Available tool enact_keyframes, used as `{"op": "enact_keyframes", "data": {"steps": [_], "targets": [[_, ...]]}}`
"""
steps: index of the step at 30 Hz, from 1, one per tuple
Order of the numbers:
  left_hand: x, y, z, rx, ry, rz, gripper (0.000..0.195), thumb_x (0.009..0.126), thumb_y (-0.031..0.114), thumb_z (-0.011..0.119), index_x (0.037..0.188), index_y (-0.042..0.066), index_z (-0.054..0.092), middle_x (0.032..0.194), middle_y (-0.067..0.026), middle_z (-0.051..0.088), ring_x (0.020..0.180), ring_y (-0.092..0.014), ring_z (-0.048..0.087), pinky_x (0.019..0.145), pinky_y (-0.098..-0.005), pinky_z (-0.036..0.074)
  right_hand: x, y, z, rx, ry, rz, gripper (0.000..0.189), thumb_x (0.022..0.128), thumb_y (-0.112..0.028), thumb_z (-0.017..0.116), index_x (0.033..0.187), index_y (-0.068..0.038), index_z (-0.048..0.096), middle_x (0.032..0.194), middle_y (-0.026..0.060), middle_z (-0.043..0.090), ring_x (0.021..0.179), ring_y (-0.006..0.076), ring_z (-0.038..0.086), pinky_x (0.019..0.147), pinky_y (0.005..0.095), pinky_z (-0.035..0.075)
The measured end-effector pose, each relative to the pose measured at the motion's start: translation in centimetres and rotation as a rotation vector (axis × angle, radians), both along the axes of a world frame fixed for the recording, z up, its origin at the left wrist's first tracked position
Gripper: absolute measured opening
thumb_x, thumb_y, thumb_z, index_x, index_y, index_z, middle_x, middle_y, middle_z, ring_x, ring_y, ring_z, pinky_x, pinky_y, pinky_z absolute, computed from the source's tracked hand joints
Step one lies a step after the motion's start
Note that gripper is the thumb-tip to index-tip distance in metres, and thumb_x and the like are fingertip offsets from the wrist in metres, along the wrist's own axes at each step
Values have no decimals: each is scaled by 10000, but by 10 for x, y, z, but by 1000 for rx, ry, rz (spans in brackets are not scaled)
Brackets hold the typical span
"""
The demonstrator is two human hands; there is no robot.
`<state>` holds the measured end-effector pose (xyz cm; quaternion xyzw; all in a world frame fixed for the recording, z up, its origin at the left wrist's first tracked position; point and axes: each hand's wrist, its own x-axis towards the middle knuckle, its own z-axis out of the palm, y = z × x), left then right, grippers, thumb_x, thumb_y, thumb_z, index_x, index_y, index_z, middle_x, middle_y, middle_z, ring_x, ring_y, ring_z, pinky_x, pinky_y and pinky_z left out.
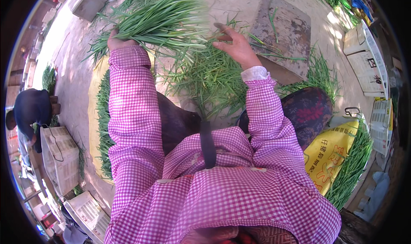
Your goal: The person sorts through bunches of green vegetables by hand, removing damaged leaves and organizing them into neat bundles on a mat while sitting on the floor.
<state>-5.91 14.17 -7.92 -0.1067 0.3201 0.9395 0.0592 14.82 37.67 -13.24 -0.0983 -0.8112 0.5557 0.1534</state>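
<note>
My left hand (120, 42) holds a thick bundle of long green leaves that look like garlic chives (160, 22). Their pale stem ends fan out to the right and blur there. My right hand (236, 46) is just right of those ends, its fingers apart and nothing plainly held. A thin orange band or ring (227, 29) shows on one of its fingers. Under and between the hands lies a loose heap of green and yellowish leaf scraps (208, 80) on the floor before my legs. The fingers of my left hand are largely hidden by the leaves.
A worn board or low block (285, 28) stands beyond my right hand, a few leaves on it. Yellow sacking with greens lies left (98, 83) and right (330, 150). White plastic crates (366, 61) line the right; another crate (61, 157) is near a bent-over person (32, 115).
</note>
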Motion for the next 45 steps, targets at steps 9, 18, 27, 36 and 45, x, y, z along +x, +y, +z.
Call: {"op": "enact_keyframes", "data": {"steps": [9, 18, 27, 36, 45], "targets": [[4, 5, -4, -26, -29, -53, 296, 899, 203, 381, 1085, 13, 511, 1149, -185, 548, 1050, -361, 529, 934, -569, 382, -5, -12, -7, -637, 91, 94, 208, 865, -166, 567, 855, 38, 611, 768, 83, 638, 706, 168, 608, 646, 293, 459], [-1, -6, 6, 2, -34, 19, 351, 906, 214, 359, 1128, -14, 508, 1185, -196, 530, 1092, -364, 514, 950, -550, 380, 8, 21, -10, -600, 77, -132, 208, 872, -220, 583, 912, -18, 612, 975, 68, 635, 780, 133, 615, 672, 257, 453], [14, 15, 3, 6, -67, 13, 272, 896, 211, 424, 1041, 9, 534, 1091, -165, 569, 1032, -338, 535, 941, -557, 382, -13, -46, -1, -895, 217, 33, 169, 837, -84, 598, 984, -8, 631, 883, 27, 642, 786, 106, 578, 667, 232, 440], [-8, -12, 2, 81, 31, 13, 325, 876, 225, 439, 1101, 2, 507, 1154, -175, 539, 1055, -338, 526, 940, -550, 384, 2, 8, -4, -888, 264, -285, 138, 830, -153, 636, 892, -33, 607, 818, 33, 616, 721, 125, 572, 668, 276, 475], [1, 5, -1, 93, 0, 49, 267, 859, 219, 500, 1048, 31, 522, 1113, -160, 549, 1016, -326, 537, 921, -545, 402, -10, -49, 1, -724, -27, 29, 323, 825, -218, 654, 1069, -9, 620, 906, 17, 637, 803, 107, 557, 677, 252, 429]]}}
